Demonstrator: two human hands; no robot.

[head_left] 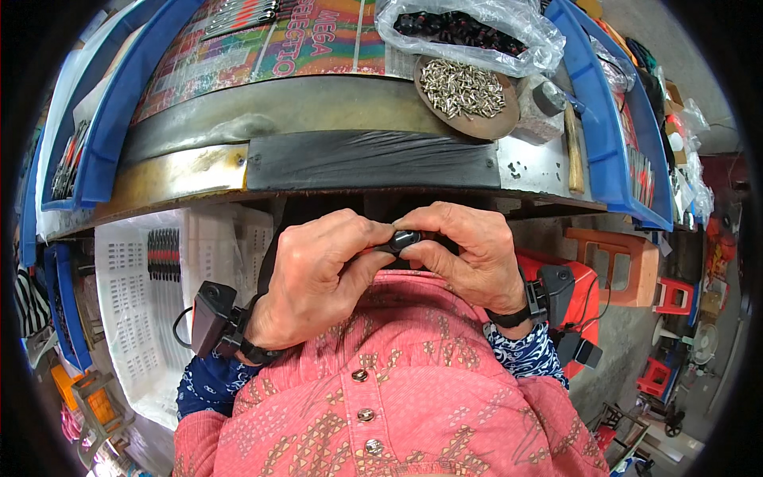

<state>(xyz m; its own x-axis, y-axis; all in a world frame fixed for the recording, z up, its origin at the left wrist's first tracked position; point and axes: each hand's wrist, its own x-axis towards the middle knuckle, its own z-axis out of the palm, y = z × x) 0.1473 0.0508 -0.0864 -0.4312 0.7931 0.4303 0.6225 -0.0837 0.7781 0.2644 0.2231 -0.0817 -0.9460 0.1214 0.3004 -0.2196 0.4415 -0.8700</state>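
The left hand (pixel 318 274) and the right hand (pixel 461 254) are brought together close above the person's chest, and a small black part (pixel 404 238) is pinched between the fingertips of both — thumbs and forefingers are closed on it from either side. The part is held just near of the tabletop (pixel 334 107) edge, above the pink patterned shirt (pixel 397 397). A black strap with a small black device is worn on each wrist.

On the far side, a black strip (pixel 373 159) is fixed along the curved metal front of the tabletop. Farther back and to the right, a round brown dish (pixel 493 126) filled with small silvery metal pieces (pixel 461 86) is set, and a clear plastic bag (pixel 469 32) of dark parts lies just beyond it, touching the dish's far rim. A wooden-handled tool (pixel 574 155) lies to the right of the dish, beside a blue tray wall (pixel 604 119). Another blue tray (pixel 111 111) is seen at the far left. Below the tabletop on the left, a white perforated crate (pixel 135 318) is placed — a row of dark items rests in it. Orange and red stools (pixel 620 262) stand on the floor at the right.
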